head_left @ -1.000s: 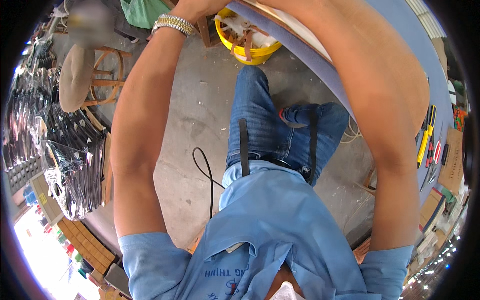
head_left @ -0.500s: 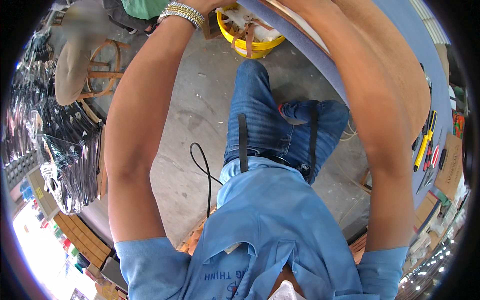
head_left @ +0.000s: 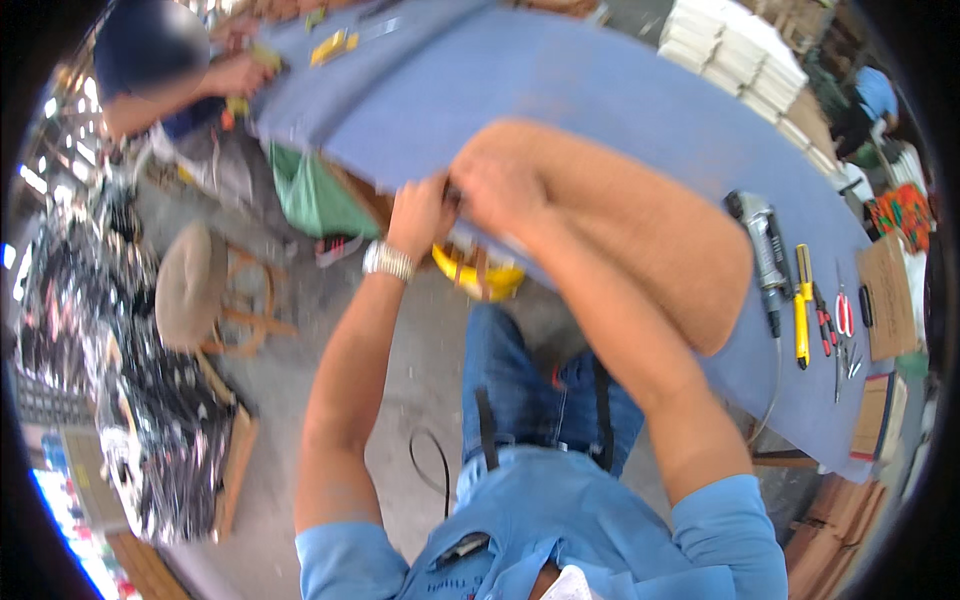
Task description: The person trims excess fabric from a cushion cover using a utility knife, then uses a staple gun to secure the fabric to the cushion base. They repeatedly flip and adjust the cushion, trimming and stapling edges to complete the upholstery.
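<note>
A tan-brown, fabric-covered padded panel (head_left: 645, 235) with rounded corners lies on the blue-covered table (head_left: 620, 110), along its near edge. At the panel's left end, my two hands almost meet. My left hand (head_left: 420, 212), below a metal watch, is closed just off the table edge. A small dark spot shows between the hands, too blurred to name. My right hand (head_left: 497, 190) bends over the panel's near left edge, fingers curled and closed on it. My right forearm crosses in front of the panel and hides part of its near side.
Right of the panel lie a corded power tool (head_left: 765, 255), a yellow-handled cutter (head_left: 803, 310) and red-handled pliers (head_left: 845, 312). A yellow basket (head_left: 480, 272) stands below my hands, a round stool (head_left: 190, 290) to the left. Another person's hand (head_left: 240, 75) works at the table's far left.
My view has tilted up, showing more tabletop, tools and the other person. My hands, cut off at the top edge before, are now in full view, close together at the panel's left end.
</note>
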`<state>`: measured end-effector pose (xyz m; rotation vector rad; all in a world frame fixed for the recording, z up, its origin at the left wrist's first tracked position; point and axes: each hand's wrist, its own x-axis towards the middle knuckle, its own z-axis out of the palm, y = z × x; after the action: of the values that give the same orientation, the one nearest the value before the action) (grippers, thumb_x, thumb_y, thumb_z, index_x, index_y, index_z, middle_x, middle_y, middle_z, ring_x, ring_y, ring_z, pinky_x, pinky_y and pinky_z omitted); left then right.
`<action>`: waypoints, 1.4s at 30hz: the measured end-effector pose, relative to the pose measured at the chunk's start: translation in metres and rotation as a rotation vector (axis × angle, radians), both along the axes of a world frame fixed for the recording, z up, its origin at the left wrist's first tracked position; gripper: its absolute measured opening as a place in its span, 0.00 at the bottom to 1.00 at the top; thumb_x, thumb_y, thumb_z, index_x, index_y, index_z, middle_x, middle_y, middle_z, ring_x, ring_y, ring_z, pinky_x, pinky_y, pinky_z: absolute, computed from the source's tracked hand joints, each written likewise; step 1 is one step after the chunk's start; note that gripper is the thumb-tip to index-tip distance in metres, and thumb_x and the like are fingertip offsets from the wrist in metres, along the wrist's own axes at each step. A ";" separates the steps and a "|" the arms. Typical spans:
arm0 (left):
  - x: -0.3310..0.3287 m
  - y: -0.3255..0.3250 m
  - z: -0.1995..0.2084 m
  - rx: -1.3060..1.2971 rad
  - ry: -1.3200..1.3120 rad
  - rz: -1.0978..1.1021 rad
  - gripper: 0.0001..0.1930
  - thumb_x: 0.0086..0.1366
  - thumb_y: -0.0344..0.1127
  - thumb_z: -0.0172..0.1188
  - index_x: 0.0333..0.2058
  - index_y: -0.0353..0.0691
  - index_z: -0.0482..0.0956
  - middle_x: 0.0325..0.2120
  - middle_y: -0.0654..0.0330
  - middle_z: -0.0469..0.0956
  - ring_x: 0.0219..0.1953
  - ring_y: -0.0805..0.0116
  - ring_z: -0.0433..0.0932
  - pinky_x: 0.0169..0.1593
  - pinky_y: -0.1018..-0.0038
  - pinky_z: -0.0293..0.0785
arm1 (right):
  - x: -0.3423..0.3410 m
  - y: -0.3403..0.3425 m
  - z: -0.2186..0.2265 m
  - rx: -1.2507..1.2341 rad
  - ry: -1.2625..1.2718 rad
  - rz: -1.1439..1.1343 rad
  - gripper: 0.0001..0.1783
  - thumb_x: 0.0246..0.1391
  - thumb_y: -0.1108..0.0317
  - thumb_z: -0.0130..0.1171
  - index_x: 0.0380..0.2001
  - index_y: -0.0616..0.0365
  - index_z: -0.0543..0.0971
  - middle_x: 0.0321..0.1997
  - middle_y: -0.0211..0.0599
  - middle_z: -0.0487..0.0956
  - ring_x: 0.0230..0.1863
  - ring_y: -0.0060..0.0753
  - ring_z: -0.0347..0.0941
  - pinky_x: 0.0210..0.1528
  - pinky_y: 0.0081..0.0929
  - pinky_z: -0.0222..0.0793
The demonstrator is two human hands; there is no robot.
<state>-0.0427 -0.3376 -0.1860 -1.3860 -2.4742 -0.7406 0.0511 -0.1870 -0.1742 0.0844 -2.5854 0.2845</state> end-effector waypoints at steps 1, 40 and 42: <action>-0.004 0.002 -0.007 0.014 -0.023 -0.015 0.19 0.60 0.31 0.61 0.51 0.41 0.81 0.38 0.44 0.85 0.40 0.36 0.82 0.46 0.45 0.78 | 0.002 0.004 -0.001 -0.066 -0.051 -0.012 0.13 0.49 0.61 0.66 0.39 0.49 0.83 0.46 0.39 0.83 0.48 0.49 0.80 0.48 0.48 0.77; 0.190 0.055 -0.030 0.373 -0.295 0.175 0.27 0.73 0.44 0.56 0.68 0.46 0.72 0.78 0.46 0.45 0.80 0.41 0.35 0.76 0.44 0.28 | 0.271 0.200 0.021 -1.869 -0.104 0.734 0.62 0.58 0.21 0.48 0.77 0.62 0.53 0.77 0.50 0.62 0.77 0.44 0.58 0.76 0.44 0.55; 0.209 0.057 -0.028 0.555 -0.514 0.167 0.29 0.74 0.45 0.56 0.71 0.47 0.67 0.78 0.44 0.40 0.79 0.40 0.31 0.76 0.44 0.27 | 0.268 0.169 0.028 -1.904 0.022 0.771 0.63 0.57 0.19 0.47 0.77 0.61 0.53 0.77 0.51 0.61 0.78 0.45 0.56 0.78 0.46 0.52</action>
<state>0.1662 -0.2810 -0.2140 -0.8469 -2.3795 -1.7497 0.3192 -0.0184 -0.1461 0.3281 -1.1550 2.6025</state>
